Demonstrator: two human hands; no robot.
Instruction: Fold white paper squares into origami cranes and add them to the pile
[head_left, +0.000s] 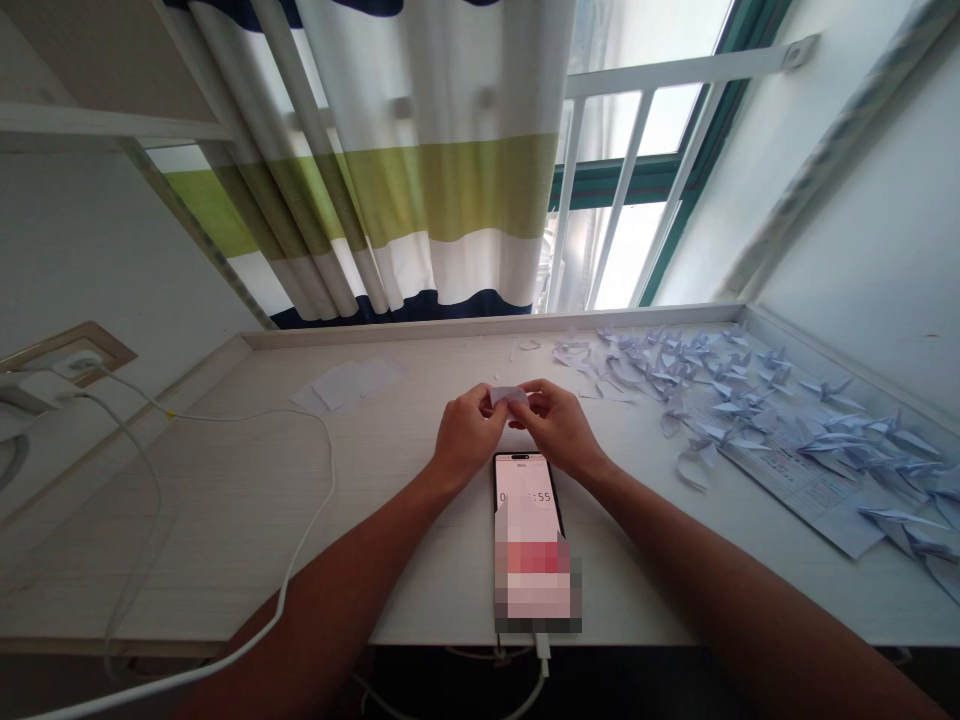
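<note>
Both my hands meet above the middle of the white desk, pinching a small pale lilac paper piece between them. My left hand grips its left side with thumb and fingers closed. My right hand pinches its right side the same way. Just below my hands a phone lies flat on the desk, its screen lit with a timer display and a cable plugged in at its near end.
Several folded lilac paper cranes and a printed sheet cover the desk's right side. Blank paper squares lie at back left. A white charging cable loops across the left from a wall socket. Striped curtain and window behind.
</note>
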